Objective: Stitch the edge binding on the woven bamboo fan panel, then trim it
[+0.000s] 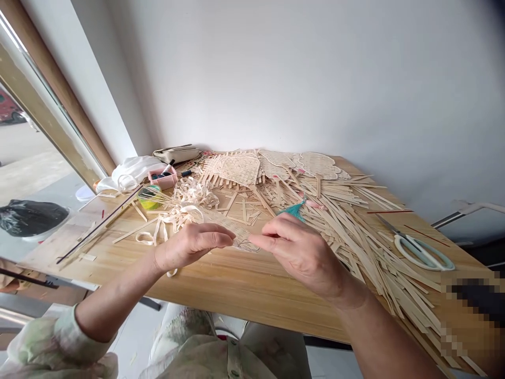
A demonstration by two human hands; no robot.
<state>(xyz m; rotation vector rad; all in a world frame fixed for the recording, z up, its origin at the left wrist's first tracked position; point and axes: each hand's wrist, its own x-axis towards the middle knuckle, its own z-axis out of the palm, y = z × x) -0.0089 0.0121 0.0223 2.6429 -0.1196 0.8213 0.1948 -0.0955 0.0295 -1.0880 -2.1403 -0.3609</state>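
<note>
Over the wooden table (252,295), my left hand (193,245) and my right hand (302,255) hold a narrow piece of woven bamboo (224,223) between them. Its near end, with a few dark threads, lies by the right fingertips, and the left fingers cover part of it. A teal tassel (295,210) lies just beyond my right hand. Loose bamboo strips (366,247) spread to the right of that hand. Curled pale bamboo shavings (177,218) lie beyond and beside my left hand.
Woven bamboo fans (240,171) lie at the back against the white wall. Further back are a pink box (163,178), a green tape roll (149,197) and a white bag (128,172). White-handled scissors (420,251) lie at the right. A dark rod (98,226) lies at the left.
</note>
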